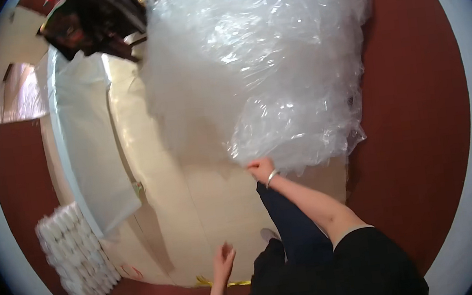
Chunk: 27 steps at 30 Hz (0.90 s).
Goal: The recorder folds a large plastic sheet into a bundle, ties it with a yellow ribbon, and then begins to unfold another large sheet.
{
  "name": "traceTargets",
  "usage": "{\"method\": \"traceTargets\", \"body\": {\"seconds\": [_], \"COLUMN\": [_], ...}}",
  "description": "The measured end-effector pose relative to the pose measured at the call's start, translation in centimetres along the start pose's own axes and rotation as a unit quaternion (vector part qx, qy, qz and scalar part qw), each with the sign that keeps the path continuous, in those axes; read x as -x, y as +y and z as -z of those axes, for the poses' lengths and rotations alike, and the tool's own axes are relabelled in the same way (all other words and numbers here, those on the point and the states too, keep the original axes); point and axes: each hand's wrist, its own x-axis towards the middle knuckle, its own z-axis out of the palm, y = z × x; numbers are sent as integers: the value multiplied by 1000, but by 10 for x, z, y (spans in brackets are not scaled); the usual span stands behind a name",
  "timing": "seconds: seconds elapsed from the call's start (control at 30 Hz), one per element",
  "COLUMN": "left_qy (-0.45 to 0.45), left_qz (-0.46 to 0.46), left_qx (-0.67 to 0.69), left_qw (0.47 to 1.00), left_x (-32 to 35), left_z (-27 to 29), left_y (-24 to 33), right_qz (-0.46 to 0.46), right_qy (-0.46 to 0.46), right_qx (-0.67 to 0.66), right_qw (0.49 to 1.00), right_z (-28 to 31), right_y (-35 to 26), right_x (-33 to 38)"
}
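Along plastic film [291,65], the right hand [262,171] pinches the near edge, seemingly adjusting, the empty left hand [224,263] likely needed next.

The widest open stretch is the pale panel surface [213,202] between the left hand [224,259] and the near edge of the clear plastic sheeting [273,67]; a hand can pass low over it there. The crumpled sheeting obstructs the far side, with the right hand [262,171] right at its near edge. A long whitish sheet [89,135] bounds the left, a dark object [99,23] beyond it. The person's navy trouser leg [290,217] narrows the near side. Along the right, the red floor [416,98] leaves a lane beside the sheeting.
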Motion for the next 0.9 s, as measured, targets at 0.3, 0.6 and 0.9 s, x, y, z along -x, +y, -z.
{"method": "traceTargets", "body": {"seconds": [0.3,0.6,0.9], "left_qy": [140,179,735], "left_qz": [-238,-369,-328], "left_qx": [98,-38,102], "left_qw": [956,911,584], "left_x": [31,176,373], "left_z": [-7,96,210], "left_y": [36,-25,-61], "right_qz": [506,247,300], "right_qy": [-277,-410,-403], "right_qx": [99,218,-332], "right_qw": [811,851,798], "right_z": [-31,-122,-108], "right_y": [-200,-291,-524], "right_x": [211,217,385]}}
